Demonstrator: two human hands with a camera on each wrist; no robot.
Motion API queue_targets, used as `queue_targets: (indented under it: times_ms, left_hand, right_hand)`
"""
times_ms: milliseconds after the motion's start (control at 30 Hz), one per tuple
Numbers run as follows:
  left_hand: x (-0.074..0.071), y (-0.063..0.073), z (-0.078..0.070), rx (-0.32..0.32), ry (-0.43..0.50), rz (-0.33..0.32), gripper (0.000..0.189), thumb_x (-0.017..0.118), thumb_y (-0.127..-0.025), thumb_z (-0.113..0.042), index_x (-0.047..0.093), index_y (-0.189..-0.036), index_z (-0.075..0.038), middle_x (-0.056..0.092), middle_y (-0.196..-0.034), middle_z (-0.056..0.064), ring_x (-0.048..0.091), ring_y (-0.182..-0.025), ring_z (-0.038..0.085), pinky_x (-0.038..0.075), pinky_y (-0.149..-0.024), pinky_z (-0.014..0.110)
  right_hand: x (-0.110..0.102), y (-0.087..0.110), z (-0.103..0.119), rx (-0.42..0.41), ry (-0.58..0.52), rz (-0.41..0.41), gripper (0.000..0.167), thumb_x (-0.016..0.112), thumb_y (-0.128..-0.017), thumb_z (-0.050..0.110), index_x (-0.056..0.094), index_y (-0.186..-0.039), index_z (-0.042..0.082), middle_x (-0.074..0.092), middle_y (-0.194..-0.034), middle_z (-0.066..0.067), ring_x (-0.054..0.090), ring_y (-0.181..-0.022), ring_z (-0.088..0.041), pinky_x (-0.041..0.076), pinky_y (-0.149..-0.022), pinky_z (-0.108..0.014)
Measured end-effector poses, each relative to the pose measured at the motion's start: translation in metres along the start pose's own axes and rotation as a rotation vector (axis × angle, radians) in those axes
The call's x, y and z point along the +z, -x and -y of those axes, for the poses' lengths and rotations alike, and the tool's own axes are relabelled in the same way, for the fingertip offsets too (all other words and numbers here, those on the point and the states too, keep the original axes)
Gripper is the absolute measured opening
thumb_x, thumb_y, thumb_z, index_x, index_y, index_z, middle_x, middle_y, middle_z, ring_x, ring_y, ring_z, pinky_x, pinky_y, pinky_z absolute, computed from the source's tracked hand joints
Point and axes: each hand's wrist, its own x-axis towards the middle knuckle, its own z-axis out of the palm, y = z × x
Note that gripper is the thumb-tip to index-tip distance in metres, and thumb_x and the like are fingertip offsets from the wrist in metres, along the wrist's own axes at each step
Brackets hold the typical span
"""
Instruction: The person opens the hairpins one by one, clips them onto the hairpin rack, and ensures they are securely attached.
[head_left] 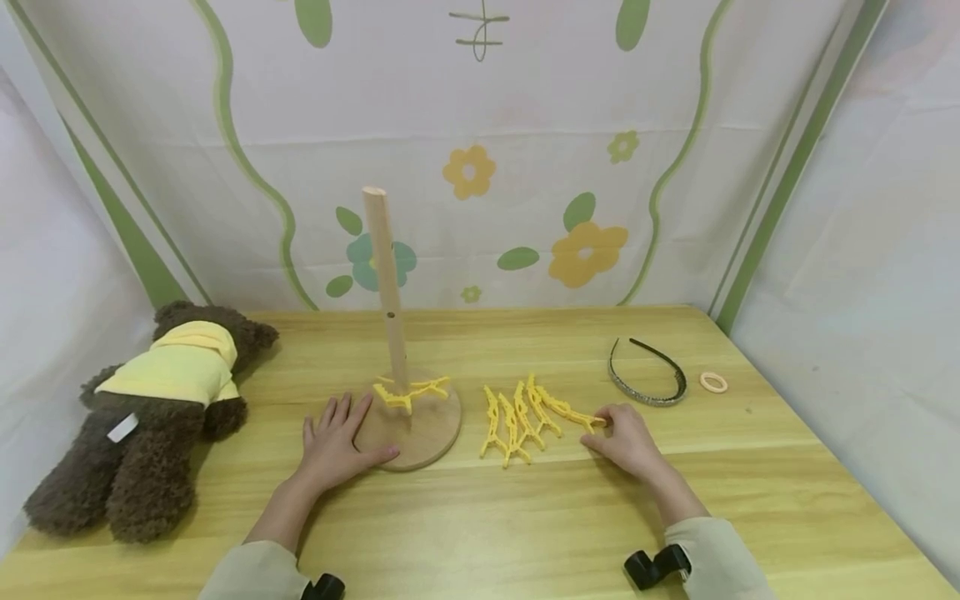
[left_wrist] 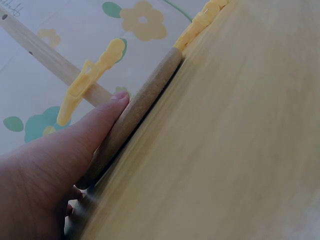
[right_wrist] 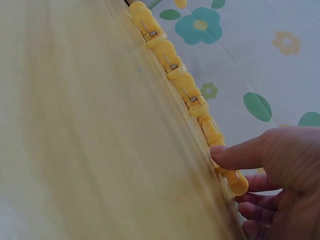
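Observation:
A wooden post (head_left: pixel 386 283) stands upright on a round wooden base (head_left: pixel 427 437). Low on the post sits a yellow clip (head_left: pixel 405 393), its arms spread around the wood. My left hand (head_left: pixel 333 446) rests at the base's left front, fingers spread and the thumb on the base's edge. To the right of the base lie several yellow plastic spring clips (head_left: pixel 512 425) in a row. At their right end my right hand (head_left: pixel 622 442) pinches the end of one yellow clip (head_left: pixel 570 411) between thumb and fingers. Small metal springs show on the clips in the right wrist view.
A brown teddy bear (head_left: pixel 150 425) in a yellow top lies at the left. At the right are a dark glittery headband (head_left: pixel 651 398) and a pale ring (head_left: pixel 713 382). Patterned fabric (head_left: pixel 480 100) hangs behind the wooden table (head_left: pixel 480 533).

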Motion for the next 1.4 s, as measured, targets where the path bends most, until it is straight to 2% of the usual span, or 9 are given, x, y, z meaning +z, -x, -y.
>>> queue_targets:
  times_ms: [100, 367, 633, 800, 1000, 1233, 1400]
  left_hand:
    - [0.001, 0.000, 0.000, 0.002, -0.001, 0.001, 0.095, 0.053, -0.066, -0.067, 0.022, -0.138, -0.013, 0.016, -0.137, 0.026, 0.007, -0.123, 0.043, -0.004, -0.087, 0.064]
    - [0.002, -0.002, -0.001, 0.002, 0.007, 0.008, 0.096, 0.053, -0.066, -0.068, 0.021, -0.138, -0.014, 0.014, -0.138, 0.025, 0.006, -0.124, 0.042, -0.004, -0.088, 0.063]
    - [0.003, -0.005, -0.003, 0.014, 0.013, -0.003, 0.096, 0.053, -0.066, -0.067, 0.022, -0.138, -0.012, 0.015, -0.137, 0.026, 0.006, -0.123, 0.042, -0.004, -0.087, 0.063]
    - [0.002, -0.003, -0.002, 0.007, -0.007, -0.017, 0.095, 0.054, -0.066, -0.067, 0.024, -0.137, -0.011, 0.017, -0.137, 0.025, 0.008, -0.123, 0.042, -0.002, -0.088, 0.063]
    - [0.002, 0.003, 0.002, 0.002, -0.003, -0.008, 0.095, 0.054, -0.066, -0.066, 0.025, -0.137, -0.010, 0.016, -0.136, 0.027, 0.008, -0.123, 0.044, -0.003, -0.087, 0.064]
    - [0.002, 0.004, 0.002, -0.007, -0.001, 0.001, 0.095, 0.054, -0.066, -0.067, 0.023, -0.138, -0.012, 0.016, -0.136, 0.027, 0.007, -0.123, 0.043, -0.004, -0.087, 0.064]
    - [0.002, 0.001, 0.000, -0.007, 0.005, -0.001, 0.095, 0.054, -0.066, -0.067, 0.023, -0.138, -0.013, 0.015, -0.137, 0.026, 0.006, -0.123, 0.043, -0.003, -0.087, 0.064]
  right_hand:
    - [0.000, 0.000, -0.001, 0.001, 0.003, -0.019, 0.041, 0.070, -0.071, 0.017, 0.056, -0.099, -0.009, 0.050, -0.095, -0.017, 0.046, -0.089, -0.030, 0.038, -0.075, -0.043]
    - [-0.001, 0.000, -0.005, -0.036, -0.046, -0.077, 0.039, 0.067, -0.076, 0.015, 0.053, -0.102, -0.010, 0.052, -0.094, -0.018, 0.048, -0.085, -0.028, 0.041, -0.071, -0.041]
    - [-0.005, 0.000, -0.005, -0.044, -0.124, -0.078, 0.040, 0.061, -0.081, 0.015, 0.049, -0.110, -0.009, 0.052, -0.102, -0.019, 0.049, -0.094, -0.033, 0.040, -0.079, -0.046]
    - [-0.005, -0.003, 0.000, -0.088, -0.149, -0.080, 0.038, 0.060, -0.082, 0.013, 0.048, -0.113, -0.007, 0.053, -0.102, -0.017, 0.051, -0.092, -0.032, 0.043, -0.076, -0.044]
    - [-0.006, -0.005, 0.009, -0.093, -0.160, -0.054, 0.037, 0.056, -0.085, 0.013, 0.047, -0.116, -0.004, 0.052, -0.103, -0.016, 0.053, -0.086, -0.028, 0.046, -0.071, -0.039]
    - [-0.012, -0.018, 0.022, -0.266, -0.100, -0.041, 0.031, 0.054, -0.086, 0.011, 0.049, -0.111, -0.007, 0.054, -0.098, -0.012, 0.051, -0.087, -0.024, 0.044, -0.072, -0.037]
    - [-0.015, -0.029, 0.036, -0.336, -0.065, -0.023, 0.028, 0.055, -0.086, 0.011, 0.052, -0.109, -0.005, 0.055, -0.093, -0.007, 0.051, -0.083, -0.019, 0.043, -0.070, -0.035]
